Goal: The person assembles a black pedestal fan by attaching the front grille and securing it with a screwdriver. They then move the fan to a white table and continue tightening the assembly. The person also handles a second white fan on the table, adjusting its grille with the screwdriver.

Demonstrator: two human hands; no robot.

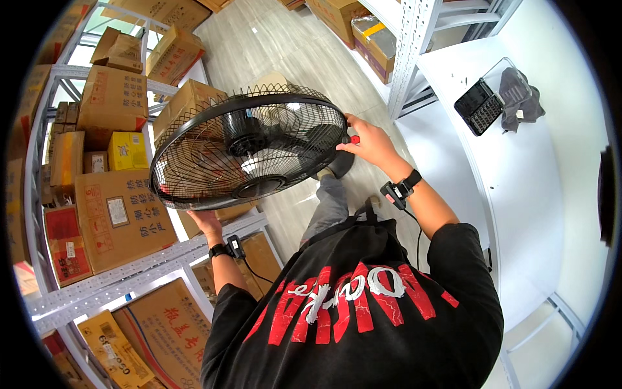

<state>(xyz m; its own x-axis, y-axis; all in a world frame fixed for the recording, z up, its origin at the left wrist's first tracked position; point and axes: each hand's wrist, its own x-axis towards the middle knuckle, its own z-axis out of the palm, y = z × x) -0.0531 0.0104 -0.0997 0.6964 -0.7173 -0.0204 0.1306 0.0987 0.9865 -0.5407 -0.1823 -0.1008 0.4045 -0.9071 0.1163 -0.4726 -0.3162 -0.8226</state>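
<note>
A black fan head [259, 187] with a round wire cage is held up in front of me, tilted, its blades and motor visible through the wires. My right hand [372, 141] grips the right side of its rim, fingers over the edge and thumb beneath. Between them a small red-and-black piece [354, 139] shows at the rim; its kind cannot be made out. At the lower left rim, my left hand [206, 225] holds the cage from below, with part of its fingers hidden behind it. Both wrists wear black straps with small devices and cables.
Metal shelving [149, 259] packed with cardboard boxes [123, 214] stands close on the left, with a yellow box [128, 150] among them. On the right, a white table [531, 188] carries a black keypad device [479, 107] and a grey cloth [520, 100]. Another rack upright [407, 55] rises beyond.
</note>
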